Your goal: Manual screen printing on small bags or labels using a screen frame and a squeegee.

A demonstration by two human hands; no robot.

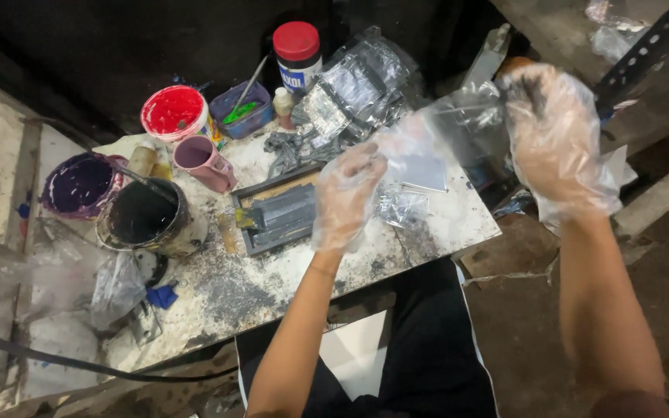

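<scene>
A clear plastic bag point(435, 143) is held stretched above the stained work table point(272, 286) between two gloved hands. The left hand point(346, 197) is closed on the bag's lower edge, fingers pinched; the right hand point(555, 139) is raised higher, fingers curled around the upper edge — something dark appears to be caught in that grip, though blur hides what it is. Below the left hand lies a grey tray point(280, 217); further left stand a black paint can point(145, 217), a purple paint can point(79, 186) and a red-filled tub point(173, 112).
</scene>
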